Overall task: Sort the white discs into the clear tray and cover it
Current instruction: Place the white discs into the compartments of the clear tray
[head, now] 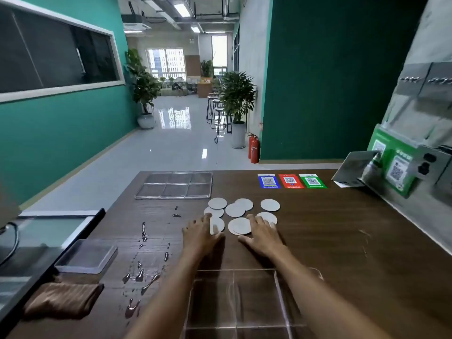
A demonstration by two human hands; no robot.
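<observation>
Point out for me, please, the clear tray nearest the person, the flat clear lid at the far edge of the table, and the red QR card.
clear tray (pixel 254 271): head view, far rim.
clear lid (pixel 174 185): head view, centre panel.
red QR card (pixel 290 181): head view, its middle.

Lighting: bright, even; ceiling strip lights (pixel 182 9) at 12 o'clock, daylight from far windows (pixel 166 63). Glare: white reflections on the glossy floor (pixel 176 143); sheen on spilled water (pixel 143 275) at 8 o'clock. Shadows: soft, beneath both forearms. Distortion: wide-angle bending at edges. Blur: right edge smeared, 3 o'clock.
</observation>
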